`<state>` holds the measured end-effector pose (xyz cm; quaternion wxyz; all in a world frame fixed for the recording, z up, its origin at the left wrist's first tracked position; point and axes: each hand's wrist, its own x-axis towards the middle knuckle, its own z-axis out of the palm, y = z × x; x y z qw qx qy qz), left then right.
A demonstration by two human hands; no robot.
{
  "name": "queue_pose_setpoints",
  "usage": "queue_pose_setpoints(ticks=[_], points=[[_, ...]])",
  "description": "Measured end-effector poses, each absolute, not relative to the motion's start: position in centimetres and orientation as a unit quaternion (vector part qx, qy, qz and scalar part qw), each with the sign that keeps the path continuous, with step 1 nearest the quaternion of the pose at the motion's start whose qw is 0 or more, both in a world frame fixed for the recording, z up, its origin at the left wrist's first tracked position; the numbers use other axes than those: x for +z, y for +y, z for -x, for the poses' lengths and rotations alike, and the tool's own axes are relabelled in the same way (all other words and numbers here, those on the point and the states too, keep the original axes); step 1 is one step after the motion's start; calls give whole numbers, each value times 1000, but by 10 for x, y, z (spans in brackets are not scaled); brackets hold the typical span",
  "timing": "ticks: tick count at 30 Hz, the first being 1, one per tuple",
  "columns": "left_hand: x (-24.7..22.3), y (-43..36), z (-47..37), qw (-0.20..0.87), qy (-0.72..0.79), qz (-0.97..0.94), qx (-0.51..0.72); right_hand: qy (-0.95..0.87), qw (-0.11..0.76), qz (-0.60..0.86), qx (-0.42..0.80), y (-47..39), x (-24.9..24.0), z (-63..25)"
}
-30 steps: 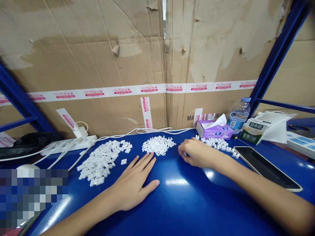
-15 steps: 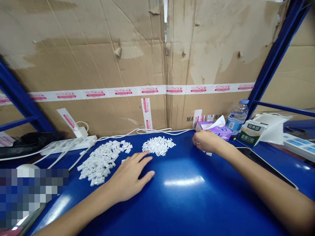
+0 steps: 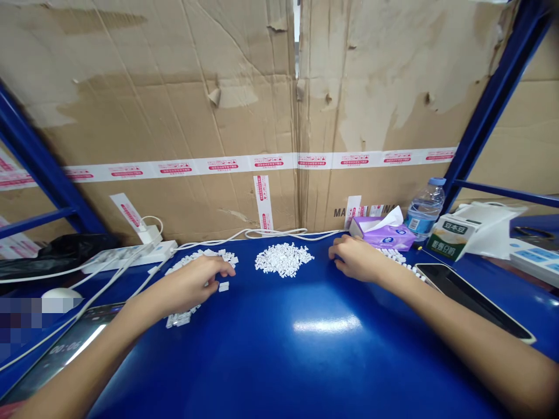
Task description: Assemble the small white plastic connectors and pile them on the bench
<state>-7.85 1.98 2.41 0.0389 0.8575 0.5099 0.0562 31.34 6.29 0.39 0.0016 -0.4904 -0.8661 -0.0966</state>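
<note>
My left hand point(image 3: 190, 284) hovers over the left heap of flat, clear-and-white small plastic pieces point(image 3: 179, 319), covering much of it. Its fingers are bent, with the thumb apart from the index finger and nothing visible between them. Just beyond the thumb lies a separate white piece point(image 3: 223, 286). My right hand point(image 3: 354, 258) is in front of a purple tissue pack point(image 3: 388, 235), its fingers loosely bent and slightly apart, with no held thing visible. Partly behind that wrist are several small white pieces point(image 3: 393, 255). Between the hands sits a heap of tiny white parts point(image 3: 283, 259).
A dark-screened tablet or phone point(image 3: 474, 299) lies on the blue table point(image 3: 297, 372) at right. Behind it stand a water bottle point(image 3: 425, 209) and a green-white box point(image 3: 449, 235). At left are a power strip point(image 3: 131, 256), cables and a phone showing a timer point(image 3: 65, 349).
My left hand has moved left, over the left heap, and its fingers have bent. My right hand has shifted slightly left, away from the tissue pack, and its fingers have loosened.
</note>
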Motion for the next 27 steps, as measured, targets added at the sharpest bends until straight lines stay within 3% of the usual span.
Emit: queue_pose_setpoints(ticks=[9, 19, 27], points=[[8, 20, 69, 50, 467, -881, 53, -887, 33, 454, -75, 61, -5, -305], [-8, 1, 17, 144, 388, -878, 239, -890, 70, 446, -68, 58, -20, -294], [-25, 0, 11, 166, 394, -861, 275, -893, 88, 439, -54, 57, -23, -292]])
